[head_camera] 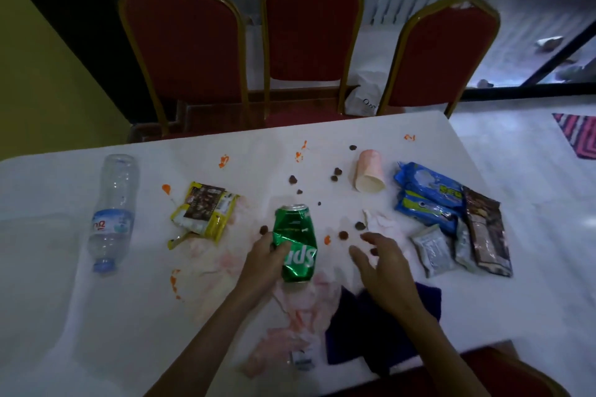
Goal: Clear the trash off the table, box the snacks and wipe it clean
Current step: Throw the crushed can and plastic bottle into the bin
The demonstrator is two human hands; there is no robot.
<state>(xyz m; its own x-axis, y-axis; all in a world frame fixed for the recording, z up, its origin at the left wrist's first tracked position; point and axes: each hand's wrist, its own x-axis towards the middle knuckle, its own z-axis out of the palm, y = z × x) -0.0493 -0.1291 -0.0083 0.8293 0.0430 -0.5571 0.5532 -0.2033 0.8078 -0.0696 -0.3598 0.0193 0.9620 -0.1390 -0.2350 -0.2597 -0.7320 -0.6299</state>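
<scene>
Head view looks down on a white counter (64, 300) strewn with litter. The left hand (264, 255) grips a crushed green soda can (295, 242) near the counter's middle, thumb curled across the can's lower side and the can's top pointing away from the person. The right hand (383, 261) hovers just right of the can, fingers apart and loosely bent, holding nothing, with brown crumbs (293, 179) scattered close around its fingertips. Under the right forearm lies a dark blue cloth (371, 325), beside crumpled, pink-stained tissues (296, 316) at the near edge. An empty plastic bottle (113, 213) lies on its side well to the left, its cap toward the person. Between the bottle and the can sits an opened yellow snack wrapper (206, 213). A pink paper cup (370, 176) lies tipped over beyond the right hand, its mouth facing the person. On the right are blue snack packs (425, 193), a brown pack (487, 235) partly overlapping them, and a grey sachet (432, 250) just in front. Orange smears (223, 160) dot the far and left parts of the counter. Three red chairs (311, 29) stand along the far side, with a white bag (364, 100) between two of them.
</scene>
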